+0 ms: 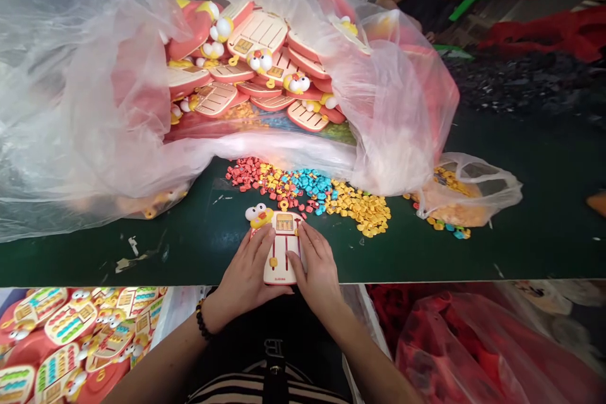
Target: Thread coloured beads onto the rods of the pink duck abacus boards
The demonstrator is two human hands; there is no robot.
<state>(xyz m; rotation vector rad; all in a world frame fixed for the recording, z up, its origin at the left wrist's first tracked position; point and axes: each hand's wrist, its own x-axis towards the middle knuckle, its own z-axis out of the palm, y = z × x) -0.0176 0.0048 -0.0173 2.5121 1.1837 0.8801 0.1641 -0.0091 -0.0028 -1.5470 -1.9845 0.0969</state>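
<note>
Cream toy board [279,247] — left hand [246,264] clasps its side; right hand [320,264] touches its face — grip unclear.

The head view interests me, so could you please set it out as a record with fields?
left hand: gripping a cream-faced toy board at its left side
right hand: fingers on the board's right side
on the board: yellow piece at the left slot
loose pieces: red, yellow and blue, beyond the board on the green table
large translucent bag: more toy boards inside
small bag: right of the loose pieces
lower left: boards fitted with coloured pieces
</note>
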